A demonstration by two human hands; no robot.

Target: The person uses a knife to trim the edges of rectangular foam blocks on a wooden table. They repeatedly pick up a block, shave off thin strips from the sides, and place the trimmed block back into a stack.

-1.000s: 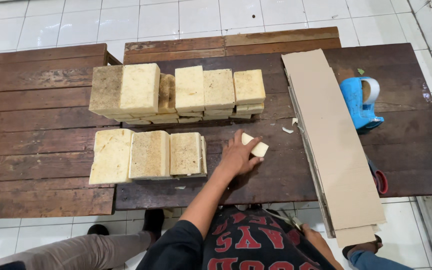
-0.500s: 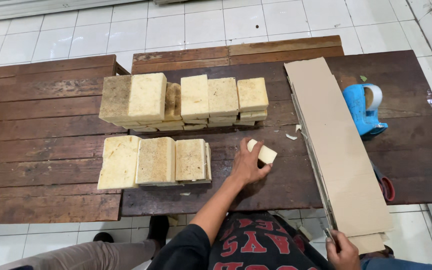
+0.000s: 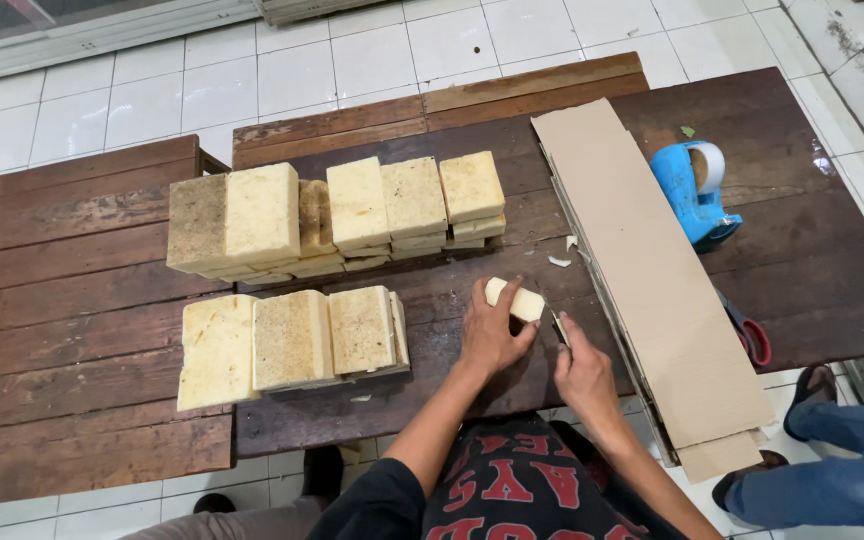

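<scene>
On a dark wooden table [image 3: 82, 250], my left hand [image 3: 492, 335] presses down on a small pale yellow block [image 3: 517, 301]. My right hand [image 3: 582, 375] grips a small blade [image 3: 558, 325] whose tip rests at the block's right edge. To the left stand two rows of larger pale yellow slabs: a far row [image 3: 352, 210] stacked in layers and a near row [image 3: 287, 340] of three.
A long flat cardboard piece [image 3: 642, 270] lies at the right of my hands. Beyond it are a blue tape dispenser [image 3: 697, 190] and red-handled scissors [image 3: 752, 335]. Small pale scraps [image 3: 559, 262] lie by the cardboard. Another person's leg in jeans [image 3: 842, 470] is at lower right.
My right hand has come up from the table's near edge with the blade and reached the block. My left hand stays on the block.
</scene>
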